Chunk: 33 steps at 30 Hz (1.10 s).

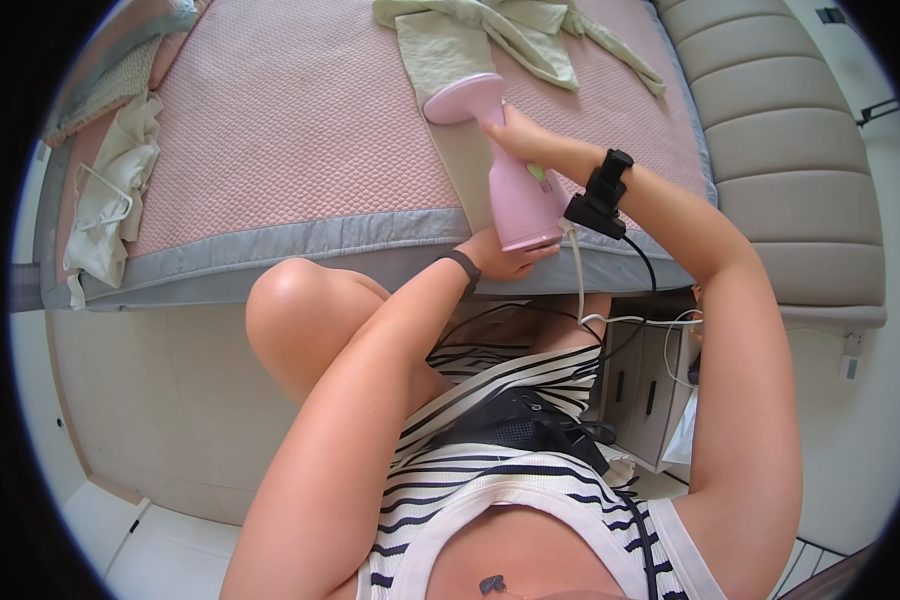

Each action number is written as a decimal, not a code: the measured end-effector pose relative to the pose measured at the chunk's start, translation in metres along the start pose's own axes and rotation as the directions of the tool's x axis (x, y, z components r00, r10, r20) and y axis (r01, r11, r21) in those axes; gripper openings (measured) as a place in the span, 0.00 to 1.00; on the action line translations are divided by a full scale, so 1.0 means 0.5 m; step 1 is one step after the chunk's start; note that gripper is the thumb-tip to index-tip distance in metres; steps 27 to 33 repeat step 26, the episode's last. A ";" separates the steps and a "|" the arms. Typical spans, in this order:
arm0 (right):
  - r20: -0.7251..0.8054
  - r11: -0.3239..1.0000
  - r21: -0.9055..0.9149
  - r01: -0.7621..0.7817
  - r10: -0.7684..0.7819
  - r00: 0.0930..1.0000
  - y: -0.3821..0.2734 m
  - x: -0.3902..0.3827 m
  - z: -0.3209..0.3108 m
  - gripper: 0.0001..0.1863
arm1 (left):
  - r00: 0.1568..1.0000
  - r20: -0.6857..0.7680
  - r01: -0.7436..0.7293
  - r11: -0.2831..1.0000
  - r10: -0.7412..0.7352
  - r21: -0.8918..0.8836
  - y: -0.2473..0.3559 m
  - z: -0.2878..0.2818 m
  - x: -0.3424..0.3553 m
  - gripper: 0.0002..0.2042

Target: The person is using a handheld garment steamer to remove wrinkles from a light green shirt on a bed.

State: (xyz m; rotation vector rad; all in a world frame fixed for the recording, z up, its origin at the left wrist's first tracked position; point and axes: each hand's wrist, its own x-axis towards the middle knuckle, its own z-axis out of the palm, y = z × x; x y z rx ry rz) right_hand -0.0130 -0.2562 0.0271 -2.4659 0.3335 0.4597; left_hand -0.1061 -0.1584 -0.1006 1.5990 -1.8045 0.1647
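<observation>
My right hand (518, 135) is wrapped round the handle of a pink handheld garment steamer (525, 205). The steamer's wide head (467, 100) points left and rests against a pale green garment (438, 50) laid on the bed. A long narrow part of the garment runs toward me, down to the bed's near edge. There my left hand (500, 256) is closed on its lower end, just below the steamer's base; the fingertips are partly hidden. From the steamer's base a white cord (578, 275) hangs down over the bed edge.
The bed has a pink quilted cover (300, 110) with a grey border. A beige padded headboard (790, 140) stands at the right. White cloth with a white hanger (110, 205) lies at the far left. Below the bed edge, a small cabinet (640, 395) stands near my knees, with cords crossing in front.
</observation>
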 end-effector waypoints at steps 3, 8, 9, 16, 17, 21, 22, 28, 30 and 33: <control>-0.018 0.999 0.039 0.001 0.000 1.000 -0.003 0.008 0.001 0.24 | 1.000 -0.005 -0.024 0.999 0.024 0.043 -0.001 0.000 0.000 0.24; -0.022 0.998 0.049 -0.032 0.033 0.999 0.000 0.033 -0.001 0.24 | 0.999 0.049 -0.021 0.992 0.015 0.123 -0.003 0.014 0.002 0.23; -0.041 0.999 0.050 -0.018 0.020 0.999 0.004 0.039 0.000 0.24 | 0.999 0.036 -0.029 0.992 0.025 0.126 -0.004 0.017 0.002 0.22; -0.106 1.000 -0.001 0.026 -0.026 0.994 -0.009 0.083 0.016 0.25 | 0.998 0.018 -0.061 0.975 0.058 0.213 -0.008 0.016 0.001 0.21; -0.102 1.000 0.011 0.024 -0.023 0.994 -0.005 0.094 0.017 0.25 | 0.998 0.019 -0.063 0.975 0.061 0.212 -0.007 0.015 0.003 0.21; -0.084 0.998 0.050 0.036 -0.032 0.996 0.001 0.122 0.017 0.26 | 0.997 0.009 -0.079 0.965 0.079 0.251 -0.003 0.007 0.011 0.20; -0.083 0.998 0.051 0.036 -0.032 0.996 0.000 0.125 0.018 0.26 | 0.996 0.003 -0.082 0.963 0.084 0.258 -0.002 0.005 0.012 0.20; -0.122 1.000 0.019 -0.014 0.016 0.992 -0.043 0.109 0.014 0.27 | 0.998 -0.006 -0.064 0.971 0.067 0.232 -0.002 0.006 0.004 0.21; -0.122 1.000 0.019 -0.014 0.016 0.992 -0.043 0.109 0.014 0.27 | 0.998 -0.006 -0.064 0.971 0.067 0.232 -0.002 0.006 0.004 0.21; -0.122 1.000 0.019 -0.014 0.016 0.992 -0.043 0.109 0.014 0.27 | 0.998 -0.006 -0.064 0.971 0.067 0.232 -0.002 0.006 0.004 0.21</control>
